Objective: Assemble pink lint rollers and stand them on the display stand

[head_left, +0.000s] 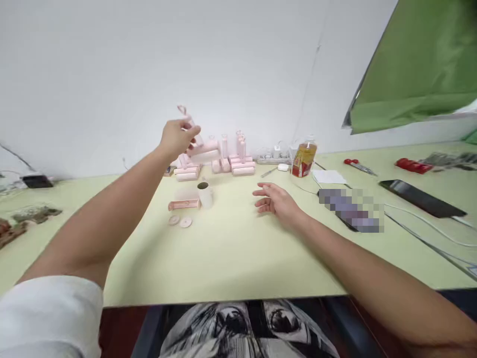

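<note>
My left hand (176, 138) is raised above the back of the pale green table (231, 248), fingers closed round a pink lint roller (197, 146) whose handle points up. It hovers over a stack of pink lint rollers (214, 164) by the wall. My right hand (276, 201) rests on the table with fingers loosely spread, holding nothing. In front of the stack lie a pink handle piece (184, 204), a white roll (204, 195) and two small pink discs (180, 221).
A bottle of amber liquid (303, 158) stands right of the stack, with a white power strip (274, 158) behind it. Further right lie white paper (328, 176), a red-handled tool (357, 165), a black phone (421, 197) and cables (428, 228). Green sheeting (417, 69) hangs at upper right.
</note>
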Available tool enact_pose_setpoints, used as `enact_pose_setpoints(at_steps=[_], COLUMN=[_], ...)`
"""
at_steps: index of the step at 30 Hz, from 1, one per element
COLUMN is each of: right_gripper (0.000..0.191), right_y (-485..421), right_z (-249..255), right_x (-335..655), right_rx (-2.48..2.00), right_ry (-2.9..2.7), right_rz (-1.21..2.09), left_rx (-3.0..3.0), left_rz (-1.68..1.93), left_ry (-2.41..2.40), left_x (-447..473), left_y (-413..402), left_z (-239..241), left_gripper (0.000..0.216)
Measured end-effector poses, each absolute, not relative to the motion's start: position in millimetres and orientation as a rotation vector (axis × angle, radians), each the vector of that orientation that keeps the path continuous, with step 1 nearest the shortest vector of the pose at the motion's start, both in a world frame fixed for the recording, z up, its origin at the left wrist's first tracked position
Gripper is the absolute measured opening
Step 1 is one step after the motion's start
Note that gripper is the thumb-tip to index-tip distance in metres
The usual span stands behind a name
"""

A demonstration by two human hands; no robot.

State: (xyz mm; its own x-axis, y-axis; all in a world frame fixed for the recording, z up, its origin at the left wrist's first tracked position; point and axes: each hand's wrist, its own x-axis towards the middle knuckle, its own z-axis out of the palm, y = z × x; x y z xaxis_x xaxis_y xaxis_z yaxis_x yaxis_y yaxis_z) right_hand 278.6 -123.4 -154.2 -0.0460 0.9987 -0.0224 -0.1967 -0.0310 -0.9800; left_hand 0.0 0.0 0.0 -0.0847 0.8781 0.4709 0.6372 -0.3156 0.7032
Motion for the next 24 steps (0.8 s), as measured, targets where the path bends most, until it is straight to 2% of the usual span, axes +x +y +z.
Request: enact_pose_setpoints(at_steps=[9, 17, 21, 24], right_gripper=[0.021, 0.018, 0.018, 0.019], right_y=[-124, -123, -124, -124], right_z=[-159, -162, -163, -164], right_x=[278, 276, 273, 272], right_rx=[-1.098, -1.131, -1.138, -1.142], right_ry=[-1.163, -1.204, -1.216, -1.225], right_rz=[1.345, 1.355, 1.366, 1.367], left_rx=[1.741, 1.657, 1.659, 1.653], left_rz=[1.095, 0.995, 0.965, 0.934], left_ry=[2.009, 2.117, 2.155, 2.187], left_x=[-55, -72, -72, -73], left_y=[24, 48, 53, 48], left_z=[-65, -94, -97, -94], left_gripper=[0.016, 0.017, 0.026, 0.043])
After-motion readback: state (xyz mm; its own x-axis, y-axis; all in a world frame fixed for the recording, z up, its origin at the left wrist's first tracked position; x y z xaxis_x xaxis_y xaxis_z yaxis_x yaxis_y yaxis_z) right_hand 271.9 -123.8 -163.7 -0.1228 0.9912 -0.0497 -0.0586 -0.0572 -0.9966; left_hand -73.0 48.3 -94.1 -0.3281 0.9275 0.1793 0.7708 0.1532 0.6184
